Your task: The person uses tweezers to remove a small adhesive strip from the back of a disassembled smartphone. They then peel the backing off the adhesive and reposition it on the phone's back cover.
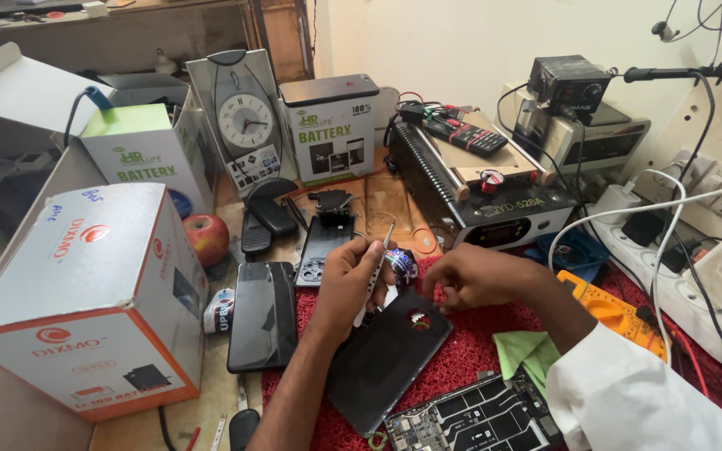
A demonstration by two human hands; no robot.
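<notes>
**Ana:** Back cover [386, 355] first: the dark phone shell lies tilted on the red mat [461, 359], its camera hole near its upper end, right under both hands. What are the fingers doing?

**Ben:** The left hand [346, 284] is closed around tweezers [380, 263], tips pointing up and away from the cover. The right hand [474, 276] is curled low, fingertips pinched just above the cover's camera hole; whether it grips anything there I cannot tell

**Ana:** Advice for this step?

**Ben:** I'd say keep the cover flat with the right fingertips and bring the tweezers down at a shallow angle, so the tips don't scratch around the hole

**Ana:** And room around the cover?

**Ben:** Tight. Left of the cover lies a black phone [262, 316], almost touching it. Below the cover sits an open circuit board [470, 418], close to its lower corner. Right of the cover there's a green cloth [520, 351] and bare mat, the freest side. Behind the cover, a black machine [478, 196] blocks the far edge, with white cables [653, 242] looping beyond the right wrist
</notes>
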